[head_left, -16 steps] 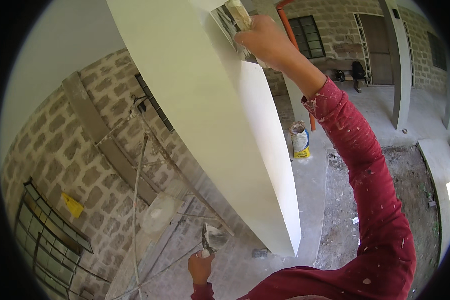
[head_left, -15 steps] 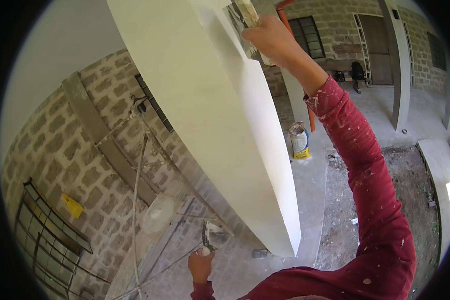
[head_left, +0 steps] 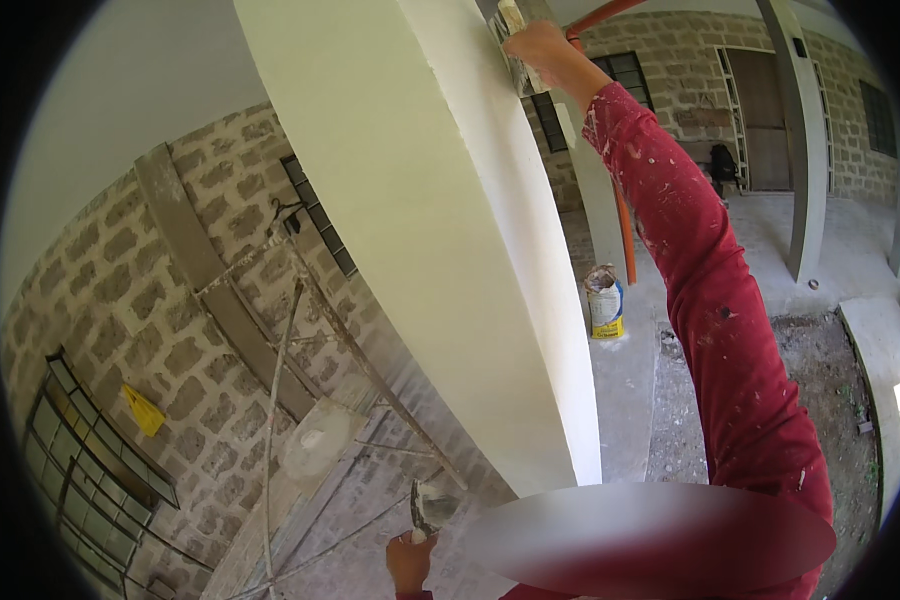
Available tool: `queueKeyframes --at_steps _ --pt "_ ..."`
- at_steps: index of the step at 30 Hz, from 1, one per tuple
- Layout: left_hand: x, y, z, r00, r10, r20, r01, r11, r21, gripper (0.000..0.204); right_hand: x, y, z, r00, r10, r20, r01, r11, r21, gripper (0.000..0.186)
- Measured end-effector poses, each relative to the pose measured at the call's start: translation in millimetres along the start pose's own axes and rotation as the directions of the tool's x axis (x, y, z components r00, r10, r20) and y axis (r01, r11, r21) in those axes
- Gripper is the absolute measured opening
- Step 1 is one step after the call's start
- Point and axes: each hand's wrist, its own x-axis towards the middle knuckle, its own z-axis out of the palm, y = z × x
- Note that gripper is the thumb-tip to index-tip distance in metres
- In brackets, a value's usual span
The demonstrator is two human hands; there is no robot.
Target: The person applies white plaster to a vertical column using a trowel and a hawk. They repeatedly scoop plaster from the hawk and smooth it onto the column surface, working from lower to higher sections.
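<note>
My right hand point(head_left: 544, 52) is raised high and closed round the pale handle of a plastering trowel point(head_left: 519, 76). The trowel's plate lies against or very close to the right-hand face of a tall white column point(head_left: 440, 260), near the top of the picture. Low down, my left hand point(head_left: 409, 563) is closed round the grip of a putty knife point(head_left: 422, 508). Its blade is smeared grey and white and points up, away from the column. The blade's exact shape is hard to make out.
Left of the column stands a paint-spattered metal scaffold frame point(head_left: 345, 345) with a plank point(head_left: 320, 440). An opened bag point(head_left: 604, 305) sits on the floor to the right, near an orange pipe point(head_left: 625, 235). A yellow bag point(head_left: 143, 411) hangs by a barred window point(head_left: 100, 470).
My right hand and the trowel have shifted up the column face, leaving more of its right side uncovered. The left hand still holds the putty knife, slightly lower in the picture.
</note>
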Motion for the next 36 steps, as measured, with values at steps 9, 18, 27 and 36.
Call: queueKeyframes --at_steps 9,18,27,36 --pt "5.1 -65.1 12.5 0.982 0.179 -0.065 -0.161 0.963 0.218 0.028 -99.6 -68.4 0.8 0.999 -0.051 -0.009 0.052 0.991 0.127 0.041" --pt "33.6 32.4 -10.8 0.994 0.091 -0.069 -0.089 0.996 0.031 0.048 -23.8 -15.6 -22.9 0.981 0.169 -0.098 -0.138 0.954 0.266 0.029" --pt "8.5 -71.5 16.1 0.981 0.191 -0.04 -0.183 0.971 0.156 0.029 -33.3 -76.1 4.0 0.989 0.147 -0.022 -0.143 0.983 0.118 0.033" --pt "26.8 -5.2 -0.8 0.997 0.072 -0.038 -0.071 0.997 0.027 0.048 -149.5 -87.7 -44.6 0.998 0.038 -0.053 -0.025 0.974 0.226 0.031"
